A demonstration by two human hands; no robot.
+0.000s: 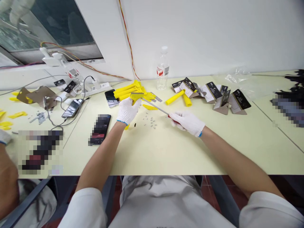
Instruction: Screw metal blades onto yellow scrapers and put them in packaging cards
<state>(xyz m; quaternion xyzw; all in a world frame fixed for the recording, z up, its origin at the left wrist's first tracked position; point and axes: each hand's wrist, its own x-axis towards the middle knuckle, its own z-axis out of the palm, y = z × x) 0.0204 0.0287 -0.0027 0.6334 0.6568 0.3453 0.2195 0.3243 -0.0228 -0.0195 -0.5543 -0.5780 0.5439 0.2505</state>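
My gloved left hand (pixel 128 110) is closed around a yellow scraper (pixel 135 97) with a flat metal blade across its top. In my gloved right hand (pixel 188 123) is a screwdriver (pixel 155 107), its red handle partly hidden by the fingers. The long shaft points left, and its tip meets or nearly meets the scraper head; contact is hard to tell. Several small screws (pixel 152 121) lie scattered on the table between my hands. Just behind them rest a flat yellow piece (pixel 149 107), loose metal blades (pixel 157 98) and a pile of yellow handles (pixel 127 90).
A clear bottle (pixel 162 69) stands by the wall. Two yellow handles (pixel 175 97) and folded black-and-white cards (pixel 212 91) lie to its right. Left of me are a phone (pixel 101 128), a power strip (pixel 97 88) with cables, and a co-worker's gloved hand (pixel 4 137).
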